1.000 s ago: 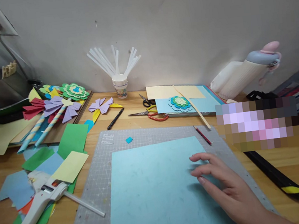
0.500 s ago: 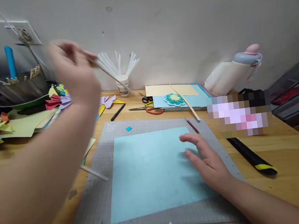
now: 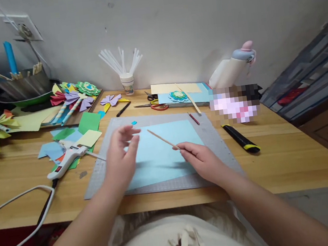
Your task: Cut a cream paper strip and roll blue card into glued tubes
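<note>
My right hand pinches one end of a thin wooden stick, which points up and to the left. My left hand is raised to the left of the stick's free tip, fingers curved apart with nothing in them. Beneath both hands a light blue sheet of paper lies on a grey cutting mat. A small blue paper scrap rests at the mat's back edge. On its back right part is a dark red pencil-like tool.
At left lie a white glue gun with its cord and paper scraps. Paper flowers and a metal pot of sticks stand behind. Scissors, a cup of white sticks and a black-yellow cutter surround the mat.
The stick has passed from my left hand to my right. My left hand has come down from the upper left to above the mat. The view has tilted down.
</note>
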The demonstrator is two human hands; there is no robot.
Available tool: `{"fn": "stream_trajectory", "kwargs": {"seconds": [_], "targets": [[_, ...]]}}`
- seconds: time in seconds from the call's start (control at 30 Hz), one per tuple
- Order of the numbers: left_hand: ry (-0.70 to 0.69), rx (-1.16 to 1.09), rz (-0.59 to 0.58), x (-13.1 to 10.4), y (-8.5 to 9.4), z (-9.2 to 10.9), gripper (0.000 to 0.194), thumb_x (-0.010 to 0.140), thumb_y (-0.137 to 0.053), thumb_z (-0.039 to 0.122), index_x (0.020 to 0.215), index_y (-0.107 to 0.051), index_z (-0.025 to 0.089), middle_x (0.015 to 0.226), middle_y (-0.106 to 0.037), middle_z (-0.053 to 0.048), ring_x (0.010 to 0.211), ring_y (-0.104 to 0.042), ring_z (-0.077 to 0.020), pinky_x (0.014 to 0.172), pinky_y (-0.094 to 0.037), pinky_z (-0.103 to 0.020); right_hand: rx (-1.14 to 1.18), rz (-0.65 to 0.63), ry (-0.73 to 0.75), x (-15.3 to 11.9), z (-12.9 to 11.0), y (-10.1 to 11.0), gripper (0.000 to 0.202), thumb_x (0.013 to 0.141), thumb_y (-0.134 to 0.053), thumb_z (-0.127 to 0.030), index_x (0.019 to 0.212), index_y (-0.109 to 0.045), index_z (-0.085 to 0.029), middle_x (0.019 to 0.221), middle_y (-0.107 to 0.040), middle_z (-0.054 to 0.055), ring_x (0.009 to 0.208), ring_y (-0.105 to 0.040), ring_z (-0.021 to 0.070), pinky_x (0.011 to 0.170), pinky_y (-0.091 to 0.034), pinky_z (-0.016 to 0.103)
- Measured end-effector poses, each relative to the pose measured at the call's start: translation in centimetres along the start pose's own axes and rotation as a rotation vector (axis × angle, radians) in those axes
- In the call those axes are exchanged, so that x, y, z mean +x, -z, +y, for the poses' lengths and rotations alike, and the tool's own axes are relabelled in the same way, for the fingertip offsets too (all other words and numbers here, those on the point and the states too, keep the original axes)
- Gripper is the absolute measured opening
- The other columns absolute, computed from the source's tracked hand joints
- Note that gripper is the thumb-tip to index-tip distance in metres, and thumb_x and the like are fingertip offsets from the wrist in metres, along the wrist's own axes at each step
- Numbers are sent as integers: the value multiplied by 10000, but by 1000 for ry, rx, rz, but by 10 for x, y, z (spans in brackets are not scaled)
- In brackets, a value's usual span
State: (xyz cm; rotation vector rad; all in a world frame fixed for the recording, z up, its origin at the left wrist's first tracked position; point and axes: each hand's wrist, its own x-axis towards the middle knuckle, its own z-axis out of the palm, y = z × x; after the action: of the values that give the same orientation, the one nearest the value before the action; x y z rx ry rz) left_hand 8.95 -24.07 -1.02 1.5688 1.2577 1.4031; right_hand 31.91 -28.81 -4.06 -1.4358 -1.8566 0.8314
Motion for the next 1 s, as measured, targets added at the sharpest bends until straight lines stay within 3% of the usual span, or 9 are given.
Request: {"fn": "stream_trajectory", "kwargs": {"seconds": [0.1,0.17,0.23,0.5,0.6,0.73,0.83,0.9,1.0], "targets": [[-134,773,-136,-3,51,-20,208,839,-539,372,966,-612,225,1029,-640,-53,980,-539,-257,847,-392,-414,-167,139,-31,-20,15,11,287,934,-415,-326,1095,-626,-216,1021,-677,60,921,-614,219,791,-465,339],[-129,1013,-227,-5,75,-34,215,835,-533,411,895,-650,240,1040,-635,-55,1005,-523,-293,815,-376,-433,-259,205,-28,-32,29,20,280,929,-418,-316,1103,-614,-217,1088,-660,79,997,-600,239,859,-454,377],[-120,1129,-285,-8,86,-42,233,845,-516,430,863,-661,249,1048,-636,-57,997,-521,-306,775,-365,-435,-323,234,-29,-40,40,27,271,932,-412,-309,1096,-606,-215,1098,-650,91,1017,-593,245,880,-451,397],[-144,1237,-226,-18,80,-41,227,885,-453,366,948,-637,249,1112,-631,-72,1040,-534,-314,817,-360,-485,-380,301,-117,-53,53,38,284,915,-415,-351,1048,-621,-207,1091,-670,96,1017,-614,263,855,-490,401],[-241,1171,-299,-33,84,-39,259,881,-471,398,1025,-639,262,1187,-619,-55,1107,-528,-286,912,-366,-476,-320,339,-210,-56,57,42,299,886,-439,-368,1050,-627,-203,1072,-682,104,962,-635,281,849,-500,450],[-391,1073,-428,-63,93,-44,320,873,-491,454,1113,-632,295,1214,-637,-20,1181,-517,-253,966,-388,-416,46,419,-387,-56,60,49,297,853,-516,-431,1003,-632,-202,999,-678,103,853,-653,258,750,-559,438],[-482,1063,-449,-80,96,-52,426,849,-521,497,1241,-559,334,1293,-595,-6,1198,-518,-258,976,-379,-419,482,466,-452,-47,56,58,239,811,-593,-442,866,-642,-215,1055,-641,87,978,-630,261,801,-572,438],[-515,1075,-438,-85,95,-55,484,846,-530,489,1306,-498,341,1334,-563,-7,1190,-526,-264,973,-355,-430,700,421,-481,-37,54,66,181,793,-620,-406,805,-624,-226,1122,-619,74,1058,-604,275,829,-566,473],[-550,1086,-432,-86,93,-54,489,846,-540,435,1320,-482,329,1329,-567,-16,1165,-543,-271,958,-322,-438,784,320,-505,-21,53,75,131,808,-603,-369,817,-593,-239,1167,-617,76,1092,-597,291,803,-568,502]]}}
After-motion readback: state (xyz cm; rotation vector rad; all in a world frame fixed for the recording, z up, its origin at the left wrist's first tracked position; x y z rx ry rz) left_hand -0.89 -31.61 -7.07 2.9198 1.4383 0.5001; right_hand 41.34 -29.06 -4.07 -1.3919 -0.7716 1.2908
